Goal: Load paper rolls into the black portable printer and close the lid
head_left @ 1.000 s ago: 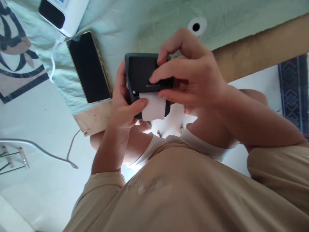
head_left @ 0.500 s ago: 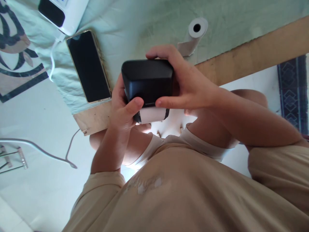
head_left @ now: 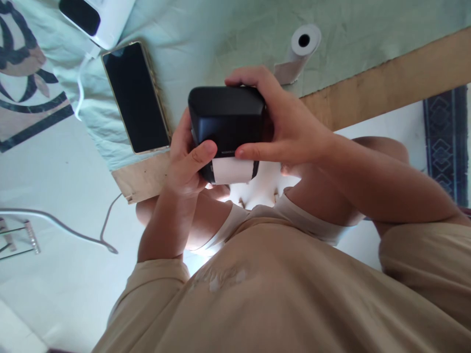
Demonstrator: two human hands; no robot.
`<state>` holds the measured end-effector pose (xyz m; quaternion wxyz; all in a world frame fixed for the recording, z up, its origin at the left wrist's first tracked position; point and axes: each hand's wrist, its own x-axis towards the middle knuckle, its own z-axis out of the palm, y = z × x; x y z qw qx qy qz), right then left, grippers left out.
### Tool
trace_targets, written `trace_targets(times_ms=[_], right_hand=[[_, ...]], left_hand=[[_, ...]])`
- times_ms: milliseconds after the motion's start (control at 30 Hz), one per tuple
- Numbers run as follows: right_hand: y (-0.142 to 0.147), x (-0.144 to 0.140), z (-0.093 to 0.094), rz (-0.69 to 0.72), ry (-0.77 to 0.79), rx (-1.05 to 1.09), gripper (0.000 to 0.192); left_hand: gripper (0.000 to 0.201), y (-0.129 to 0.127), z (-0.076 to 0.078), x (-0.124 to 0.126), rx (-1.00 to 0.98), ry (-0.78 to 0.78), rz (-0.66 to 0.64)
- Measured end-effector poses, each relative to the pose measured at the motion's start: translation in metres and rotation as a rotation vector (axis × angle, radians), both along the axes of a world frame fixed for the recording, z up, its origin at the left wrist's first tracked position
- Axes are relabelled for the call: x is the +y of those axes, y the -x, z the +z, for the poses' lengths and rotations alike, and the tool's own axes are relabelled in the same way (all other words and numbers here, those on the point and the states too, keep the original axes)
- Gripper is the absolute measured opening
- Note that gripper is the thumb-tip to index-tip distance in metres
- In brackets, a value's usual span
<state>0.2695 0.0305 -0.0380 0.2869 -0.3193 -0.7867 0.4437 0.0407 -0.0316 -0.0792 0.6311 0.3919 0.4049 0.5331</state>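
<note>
I hold a small black printer (head_left: 226, 120) in front of my chest with both hands. My left hand (head_left: 187, 164) grips its left side, thumb pressed on the front edge. My right hand (head_left: 285, 125) wraps the right side, index finger over the top and thumb along the front. Its lid is down. A strip of white paper (head_left: 232, 170) sticks out of the slot below the lid, between my two thumbs.
A black smartphone (head_left: 135, 97) lies on the pale green cloth (head_left: 206, 34) to the left. A white device (head_left: 97, 17) with a cable sits at the top left. A paper roll (head_left: 300, 49) lies behind my right hand. The wooden board edge (head_left: 386, 73) runs right.
The printer's lid, open one second ago, is now closed over the paper. My right hand has shifted from on top of the lid to the printer's right side.
</note>
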Motion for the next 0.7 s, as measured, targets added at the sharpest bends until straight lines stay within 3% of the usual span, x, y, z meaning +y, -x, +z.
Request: trace_targets(times_ms=[333, 500, 567, 700], right_hand=[[0.001, 0.000, -0.005, -0.018, -0.036, 0.035, 0.085], [-0.002, 0.002, -0.004, -0.018, -0.043, 0.053, 0.090], [-0.004, 0.003, -0.005, 0.015, -0.060, 0.026, 0.090], [-0.006, 0.007, -0.011, 0.044, -0.119, 0.049, 0.094]], left_hand=[[0.064, -0.009, 0.006, 0.009, -0.050, 0.002, 0.020], [0.077, -0.007, -0.016, 0.016, -0.090, -0.060, -0.039], [0.082, -0.007, -0.026, 0.019, -0.142, -0.182, -0.043], [0.065, -0.011, -0.030, 0.021, -0.189, -0.247, -0.035]])
